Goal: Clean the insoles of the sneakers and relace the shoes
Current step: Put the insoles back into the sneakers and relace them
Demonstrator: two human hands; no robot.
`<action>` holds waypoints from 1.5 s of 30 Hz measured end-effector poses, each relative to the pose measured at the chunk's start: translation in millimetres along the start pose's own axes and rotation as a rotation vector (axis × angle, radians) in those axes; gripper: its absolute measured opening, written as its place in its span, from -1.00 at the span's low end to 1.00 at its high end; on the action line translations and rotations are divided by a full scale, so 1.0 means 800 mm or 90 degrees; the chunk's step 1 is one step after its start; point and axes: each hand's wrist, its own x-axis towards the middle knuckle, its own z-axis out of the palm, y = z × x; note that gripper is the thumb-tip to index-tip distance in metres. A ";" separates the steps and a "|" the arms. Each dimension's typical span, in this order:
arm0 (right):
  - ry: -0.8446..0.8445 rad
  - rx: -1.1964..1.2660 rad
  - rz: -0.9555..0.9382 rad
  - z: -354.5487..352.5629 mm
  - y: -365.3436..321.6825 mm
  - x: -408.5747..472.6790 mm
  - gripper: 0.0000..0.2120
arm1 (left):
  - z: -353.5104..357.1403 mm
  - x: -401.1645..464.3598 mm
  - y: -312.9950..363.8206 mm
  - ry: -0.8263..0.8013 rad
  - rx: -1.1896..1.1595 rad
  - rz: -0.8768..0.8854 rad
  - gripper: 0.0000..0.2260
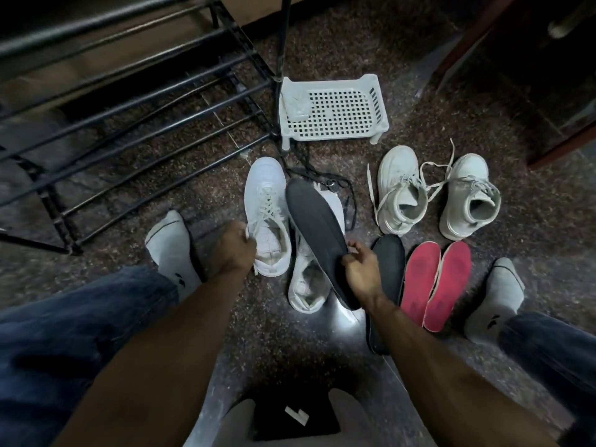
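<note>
- Head view, looking down at a dark speckled floor [322, 356] between two socked feet.
- Left hand [233, 250]: fingers curled round the collar edge of a laced white sneaker [267, 217], standing upright on the floor with its toe pointing away.
- Right hand [361, 269]: thumb and fingers pinching a dark grey insole [314, 233] near its heel end, held tilted above the floor, toe end up and away.
- Under that insole, a second white sneaker [306, 285], partly hidden, just beside the first.
- Second dark insole [388, 269] flat on the floor, partly behind the right hand and forearm.
- Two red insoles [437, 282] side by side, touching, just right of the dark one.
- Pair of greyish-white high-top sneakers [403, 191] farther off to the right, laces loose and trailing.
- White perforated plastic rack [335, 108] at the far middle; black metal shoe rack [135, 117] at the far left.
- Dark laces [335, 183] lying on the floor beyond the held insole.
</note>
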 end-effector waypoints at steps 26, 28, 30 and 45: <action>-0.021 -0.005 0.026 0.046 -0.015 0.030 -0.35 | 0.035 0.080 0.053 -0.099 0.611 0.343 -0.83; -0.013 -0.008 0.032 0.045 -0.017 0.025 -0.37 | 0.031 0.082 0.059 -0.105 0.607 0.346 -0.83; -0.006 -0.016 0.037 0.044 -0.019 0.018 -0.37 | 0.028 0.084 0.058 -0.116 0.599 0.360 -0.85; -0.031 -0.287 -0.042 0.007 -0.037 -0.044 -0.48 | -0.021 0.069 0.070 -0.268 0.447 0.332 -0.85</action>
